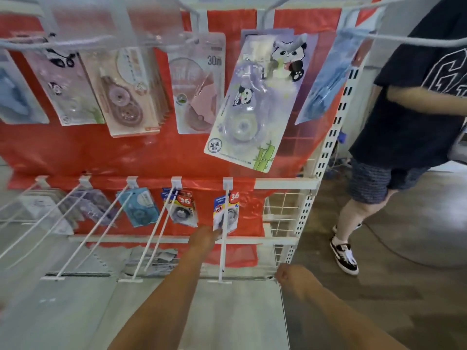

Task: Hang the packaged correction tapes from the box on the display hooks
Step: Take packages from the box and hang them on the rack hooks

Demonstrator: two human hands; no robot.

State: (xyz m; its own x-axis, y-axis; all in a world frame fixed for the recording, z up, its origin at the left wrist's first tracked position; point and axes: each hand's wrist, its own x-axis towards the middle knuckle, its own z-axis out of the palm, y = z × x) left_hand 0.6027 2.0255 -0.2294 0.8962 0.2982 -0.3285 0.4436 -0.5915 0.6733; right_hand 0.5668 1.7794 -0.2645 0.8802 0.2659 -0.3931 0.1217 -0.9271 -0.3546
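Left hand (204, 239) reaches in along the lower row of the display rack (285, 184), fingertips at the bottom edge of a correction tape pack (225, 215) marked 36 that hangs at the back of the rightmost lower hook (223, 248); looks like a pinch or a push on the pack, but blur hides the fingers so I cannot tell if they are curled on it. Right hand (284, 274) is low, near the front right corner of the rack by the hook tips, fingers curled into a loose fist, apparently holding nothing, though the far side is hidden. Step in hand, judged: seating or sliding this pack to the back of its hook. A second stack of 36 packs (180, 209) hangs on the next hook left, a blue pack (137, 207) further left. Upper row already full, including a panda pack (255, 102) tilted, and a 30m pack (195, 83). Box not in view, so the remaining stock cannot be judged. Next move probably: let go, fetch another pack from the box, line its hang hole up with a hook tip and slide it back. Bystander (414, 97) stands just right of the rack
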